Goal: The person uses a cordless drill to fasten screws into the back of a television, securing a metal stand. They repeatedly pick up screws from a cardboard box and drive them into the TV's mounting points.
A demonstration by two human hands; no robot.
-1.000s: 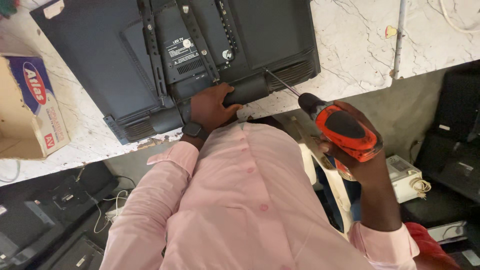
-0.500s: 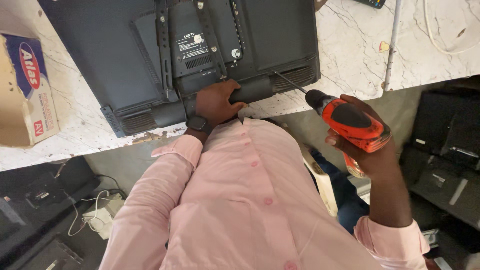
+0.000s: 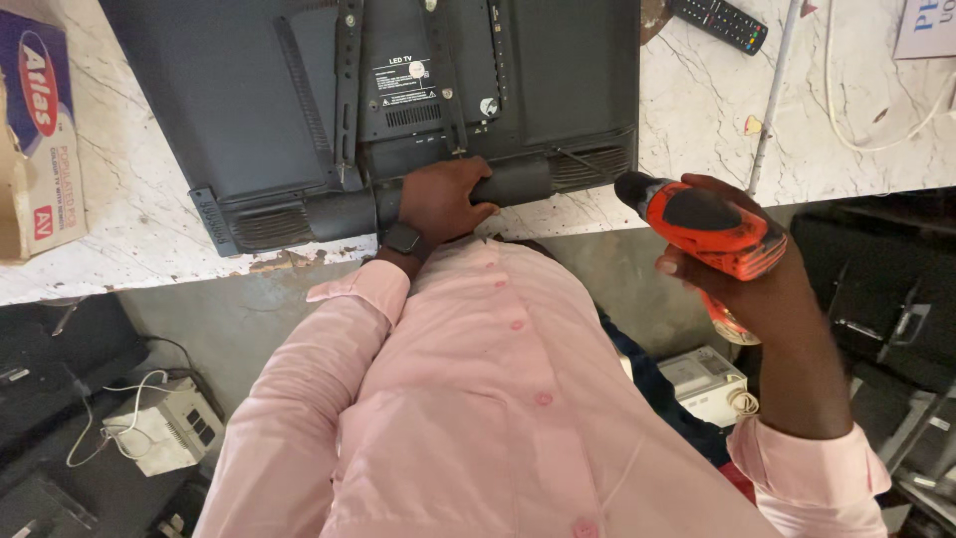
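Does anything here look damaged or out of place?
Yes, slightly. The marble counter has a chipped, flaking front edge just below the flat television lying face down. The left hand grips the television's lower edge, and the right hand holds an orange power screwdriver.

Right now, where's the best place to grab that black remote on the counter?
Take the remote across its long narrow sides, coming down from above. It lies flat, button face up, on the marble counter, angled, its far end cut off by the picture's edge.

One head camera — looking steeply down, close over the worktable (image 3: 119, 249).
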